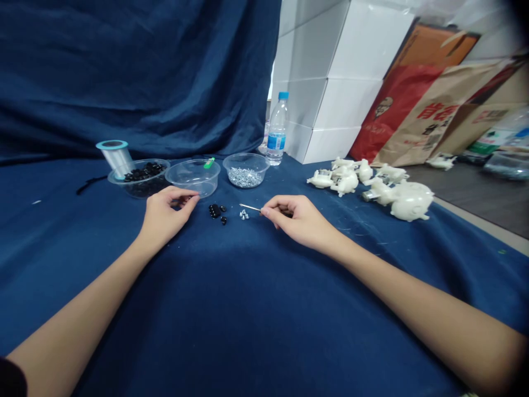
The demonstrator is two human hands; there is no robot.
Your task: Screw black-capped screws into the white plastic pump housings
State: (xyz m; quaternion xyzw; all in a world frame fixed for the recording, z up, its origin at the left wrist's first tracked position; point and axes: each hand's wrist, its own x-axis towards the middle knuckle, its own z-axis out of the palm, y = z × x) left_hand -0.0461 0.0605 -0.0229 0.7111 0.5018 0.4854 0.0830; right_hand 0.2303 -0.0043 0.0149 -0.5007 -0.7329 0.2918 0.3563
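My right hand (291, 216) pinches a slim screwdriver (250, 207), its thin metal shaft pointing left and its handle hidden in my fingers. Under the tip lies a small heap of silver screws (244, 214) on the blue cloth. Left of them sit several small black parts (214, 211). My left hand (170, 210) is closed, thumb and forefinger together, in front of a clear plastic bowl (192, 171); what it pinches, if anything, is too small to make out. Behind stand a bowl of black parts (144, 172) and a bowl of silver screws (245, 176).
A wire spool (115, 157) leans in the left bowl. At the back are a water bottle (278, 132) and white boxes (326, 105). Cream-coloured plastic figures (407, 199) lie on the right, with a red and brown paper bag (430, 113) behind them.
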